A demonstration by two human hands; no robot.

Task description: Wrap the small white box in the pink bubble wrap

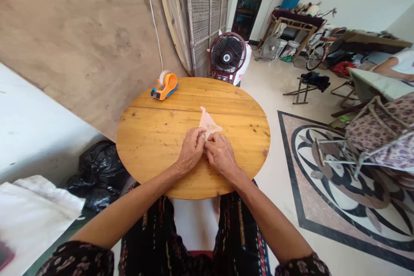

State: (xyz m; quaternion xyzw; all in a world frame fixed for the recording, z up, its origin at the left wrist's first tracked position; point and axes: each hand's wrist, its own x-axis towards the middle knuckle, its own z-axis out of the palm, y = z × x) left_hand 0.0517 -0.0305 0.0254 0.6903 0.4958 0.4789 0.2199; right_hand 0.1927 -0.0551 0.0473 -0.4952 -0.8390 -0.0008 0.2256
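A thin, pale pink piece of sheet material [210, 124] lies on the round wooden table [148, 138], narrowing to a twisted tip at its far end. It could be a plastic bag or a cloth; which one I cannot tell. My left hand [192, 146] pinches its near edge, with thumb and fingers together. Close beside it, my right hand [221, 152] has its fingers curled in and also grips the near edge. The two hands almost touch, and they cover the near part of the pink piece.
An orange tape dispenser [166, 86] stands at the table's back left. Behind the table is a fan [227, 54]. Black plastic bags [101, 168] lie on the left. At right, another person's arm [390, 67] rests on a table, near a chair with flowered cloth [381, 125].
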